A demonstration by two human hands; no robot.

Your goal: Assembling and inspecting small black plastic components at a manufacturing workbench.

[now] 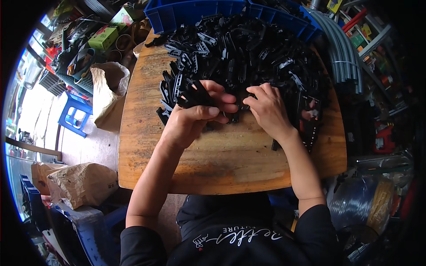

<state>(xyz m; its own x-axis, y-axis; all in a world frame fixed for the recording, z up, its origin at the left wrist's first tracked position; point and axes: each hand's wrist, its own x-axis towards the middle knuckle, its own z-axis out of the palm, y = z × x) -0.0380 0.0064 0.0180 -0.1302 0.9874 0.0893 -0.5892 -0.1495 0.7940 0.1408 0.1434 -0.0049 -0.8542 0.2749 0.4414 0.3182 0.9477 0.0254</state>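
My left hand is palm up over the wooden table, fingers curled around a few black plastic parts that stick out past the thumb side. Just right of it, my right hand reaches in with thumb and fingertips drawn together at the near edge of the heap; whatever is between them is too dark and small to name. A large pile of black plastic parts, some with grey glints and slotted frames, spreads over the far half of the table.
Blue plastic bins stand along the table's far edge. A dark phone-like slab lies at right among the parts. Left of the table are a brown paper bag and a blue stool. Grey tubes rise at far right.
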